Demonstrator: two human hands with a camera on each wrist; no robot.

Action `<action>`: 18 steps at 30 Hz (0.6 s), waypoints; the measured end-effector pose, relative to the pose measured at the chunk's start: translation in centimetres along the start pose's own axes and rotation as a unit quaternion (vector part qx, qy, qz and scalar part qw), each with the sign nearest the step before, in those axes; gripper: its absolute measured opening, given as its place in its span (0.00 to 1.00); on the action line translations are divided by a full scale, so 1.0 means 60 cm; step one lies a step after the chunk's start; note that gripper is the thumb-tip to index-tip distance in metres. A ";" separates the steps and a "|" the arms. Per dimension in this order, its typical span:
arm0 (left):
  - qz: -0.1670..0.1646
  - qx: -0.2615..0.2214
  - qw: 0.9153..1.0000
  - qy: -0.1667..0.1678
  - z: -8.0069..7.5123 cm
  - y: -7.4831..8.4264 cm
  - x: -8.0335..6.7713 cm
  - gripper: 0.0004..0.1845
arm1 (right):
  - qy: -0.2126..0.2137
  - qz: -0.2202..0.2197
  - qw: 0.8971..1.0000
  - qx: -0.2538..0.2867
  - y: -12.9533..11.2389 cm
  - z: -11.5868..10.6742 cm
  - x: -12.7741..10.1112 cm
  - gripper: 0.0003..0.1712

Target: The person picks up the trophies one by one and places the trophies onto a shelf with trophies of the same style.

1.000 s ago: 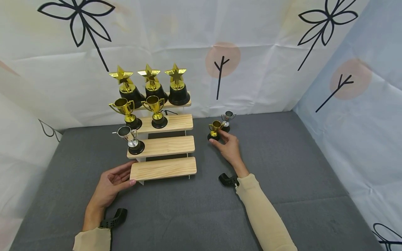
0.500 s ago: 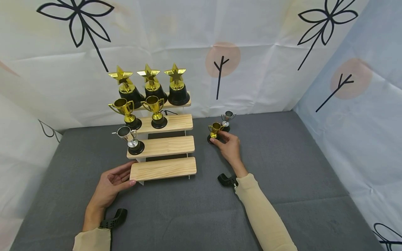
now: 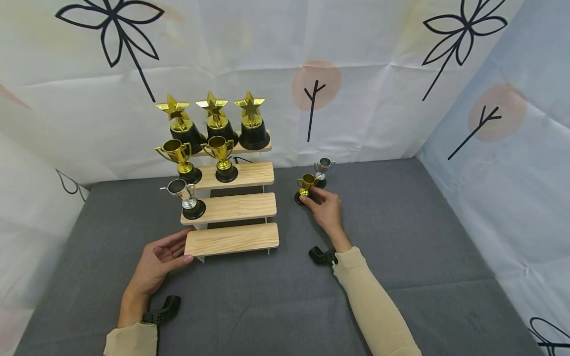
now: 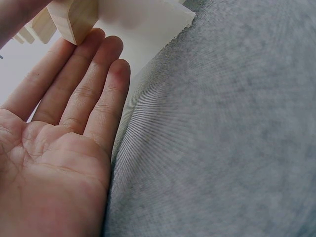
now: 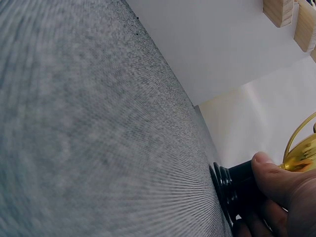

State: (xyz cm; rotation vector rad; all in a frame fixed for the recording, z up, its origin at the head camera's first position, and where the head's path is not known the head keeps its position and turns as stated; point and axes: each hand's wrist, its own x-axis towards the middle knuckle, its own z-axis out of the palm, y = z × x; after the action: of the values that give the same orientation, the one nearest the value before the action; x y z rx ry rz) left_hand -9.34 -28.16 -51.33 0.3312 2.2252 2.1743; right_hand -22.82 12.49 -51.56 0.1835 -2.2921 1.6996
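Note:
In the head view my left hand (image 3: pixel 153 264) holds the left end of the lowest step of a wooden tiered display stand (image 3: pixel 231 239), thumb at the front corner and index finger at the back one. The left wrist view has its fingers stretched out, tips by the wood end (image 4: pixel 74 22). My right hand (image 3: pixel 327 210) grips a small gold trophy cup (image 3: pixel 307 182) by its black base; the right wrist view has the thumb on that base (image 5: pixel 242 182), which stands upright at the cloth. Just behind it is a small silver trophy cup (image 3: pixel 323 168).
Star trophies (image 3: pixel 251 116) line the stand's top step. Two larger gold cups (image 3: pixel 219 151) are on the step below, and a silver cup (image 3: pixel 184 195) is at the left end of the third. Grey cloth (image 3: pixel 254 306) covers the table; a printed white backdrop (image 3: pixel 356 113) rises behind.
The small gold cup and my right hand have shifted very slightly toward me. My left hand and the stand have stayed put.

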 end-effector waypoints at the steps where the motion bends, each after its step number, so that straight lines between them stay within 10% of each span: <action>1: -0.003 0.005 1.000 0.001 0.000 0.000 0.000 0.36 | 0.002 0.001 1.000 0.001 0.000 0.000 0.000 0.22; 18: -0.010 0.002 1.000 0.003 0.002 0.003 0.000 0.36 | -0.009 -0.019 1.000 0.007 -0.027 -0.001 -0.002 0.23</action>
State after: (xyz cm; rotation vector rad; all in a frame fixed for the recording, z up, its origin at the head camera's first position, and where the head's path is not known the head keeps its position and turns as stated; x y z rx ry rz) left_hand -9.28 -28.05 -51.15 0.3017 2.2269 2.1647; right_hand -22.24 12.04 -50.08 0.2447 -2.2750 1.7022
